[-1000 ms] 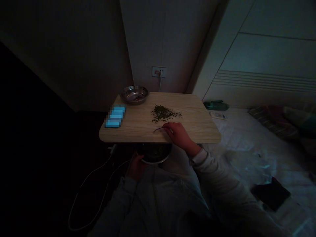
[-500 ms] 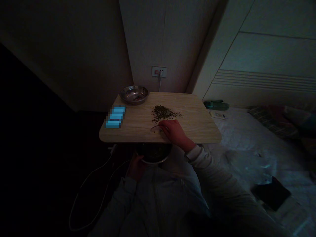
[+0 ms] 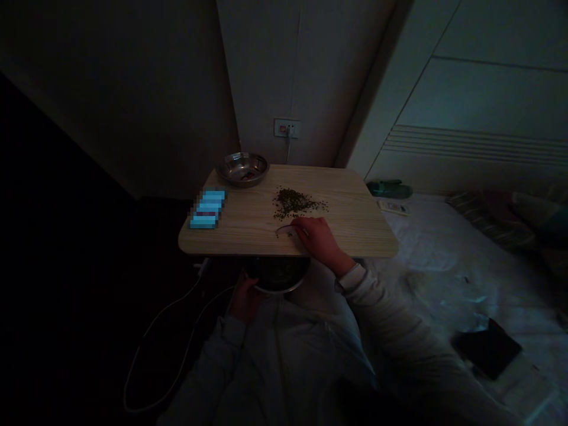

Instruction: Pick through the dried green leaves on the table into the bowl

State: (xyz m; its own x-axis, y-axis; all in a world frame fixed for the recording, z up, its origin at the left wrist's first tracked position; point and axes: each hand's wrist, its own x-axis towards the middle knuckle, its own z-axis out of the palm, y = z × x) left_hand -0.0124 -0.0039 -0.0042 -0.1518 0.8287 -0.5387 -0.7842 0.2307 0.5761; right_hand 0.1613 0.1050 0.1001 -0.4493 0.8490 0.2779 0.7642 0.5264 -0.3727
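Observation:
My right hand (image 3: 320,239) is over the front part of the small wooden table (image 3: 359,219), its fingers pinched on a thin, curved, pale piece (image 3: 284,228) whose kind I cannot make out. A few loose grains lie under and beside that piece. Just beyond the fingers spreads a pile of small dark green beans or seeds (image 3: 290,202), with a tail scattered rightward. Below the table's front edge, my left hand (image 3: 246,299) grips the left rim of a metal bowl (image 3: 284,290) at my lap. Its inside is dark, and the tabletop hides its far side.
A shiny steel bowl (image 3: 242,171) with something small inside stands at the table's back left. A pixelated bright phone-like screen (image 3: 208,209) lies in front of it. A white cable (image 3: 155,322) loops down at left. On the bed (image 3: 426,254) at right are a green bottle (image 3: 390,189) and a remote (image 3: 393,207).
My right hand has shifted slightly right with the thin curved piece. My left hand and the bowl it holds look unchanged.

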